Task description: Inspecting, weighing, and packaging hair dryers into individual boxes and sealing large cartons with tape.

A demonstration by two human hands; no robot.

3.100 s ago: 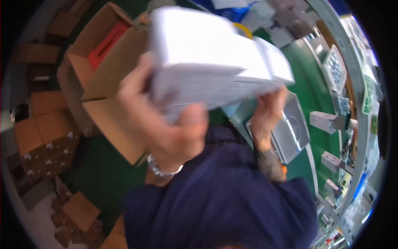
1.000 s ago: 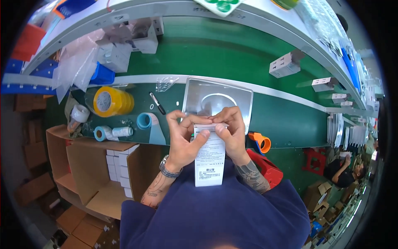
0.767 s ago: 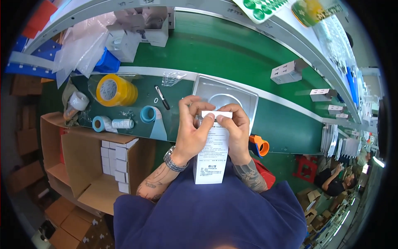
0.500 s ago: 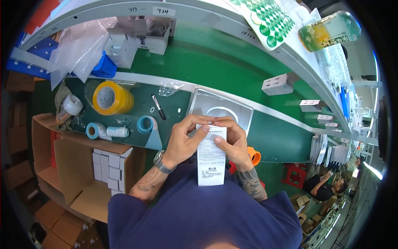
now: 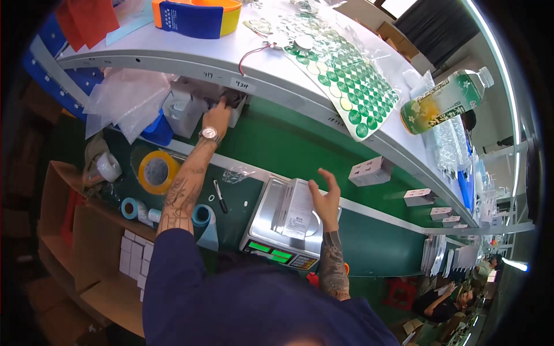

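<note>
I see a long green workbench point(image 5: 277, 144) curving across the view, with a white shelf point(image 5: 190, 55) arching above it. On that shelf lie a clear sheet of round green stickers point(image 5: 340, 75), a green plastic drink bottle point(image 5: 447, 104) on its side and a blue and orange band point(image 5: 196, 14). To my lower left stands an open brown cardboard carton point(image 5: 86, 254) with small white boxes point(image 5: 134, 260) packed in it.

In front of me sits a silver weighing scale point(image 5: 274, 222) with a green lit display. A white printed paper slip point(image 5: 299, 212) rests on its pan. My right hand point(image 5: 324, 199) is at the slip's right edge, thumb and lower fingers against it, the upper fingers spread and lifted.

My left hand point(image 5: 218, 118), wearing a metal wristwatch point(image 5: 208, 134), is stretched out under the shelf, its fingers curled onto a small dark object point(image 5: 234, 99) beside a white box point(image 5: 180, 109); I cannot tell how tightly they grip.

On the bench near my left forearm lie a yellow tape roll point(image 5: 154, 172), two light blue tape rolls point(image 5: 202, 215) and a black pen point(image 5: 219, 196).
</note>
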